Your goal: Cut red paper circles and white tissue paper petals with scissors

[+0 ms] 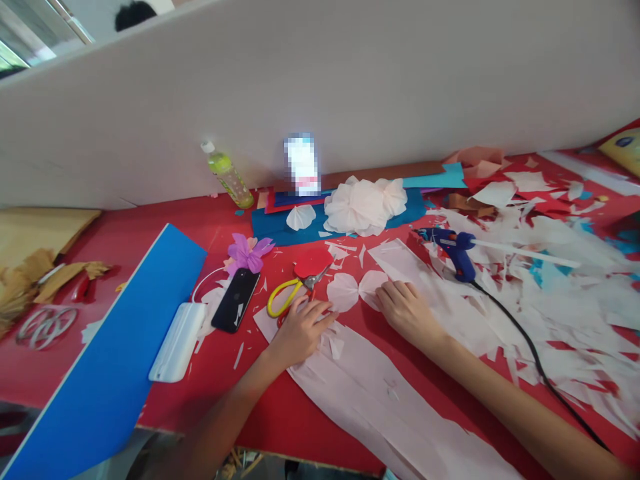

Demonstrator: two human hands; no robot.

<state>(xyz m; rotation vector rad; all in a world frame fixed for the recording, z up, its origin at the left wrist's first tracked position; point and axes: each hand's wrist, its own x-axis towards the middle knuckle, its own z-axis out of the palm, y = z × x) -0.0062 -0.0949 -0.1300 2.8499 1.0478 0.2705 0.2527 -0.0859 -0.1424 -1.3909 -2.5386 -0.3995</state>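
My left hand (306, 328) lies over the end of a long pale pink crepe paper strip (370, 380), its fingers stretched out and slightly apart. Beside those fingers are yellow-handled scissors (276, 301), partly covered by the hand. A pale pink paper petal piece (343, 291), two rounded lobes joined at a pinched middle, rests flat on the red table (295, 413). My right hand (406, 308) has its fingers bent and close together on the right lobe; the fingertips are partly hidden. A round red piece (314, 262) sits just behind the scissors.
A blue glue gun (457, 253) with a black cord lies right, among white paper scraps (560, 267). Behind are a pale paper flower (363, 208), a bottle (230, 179) and a lit phone (303, 163). Left are a black phone (237, 300), a white device (179, 343) and a blue board (110, 353).
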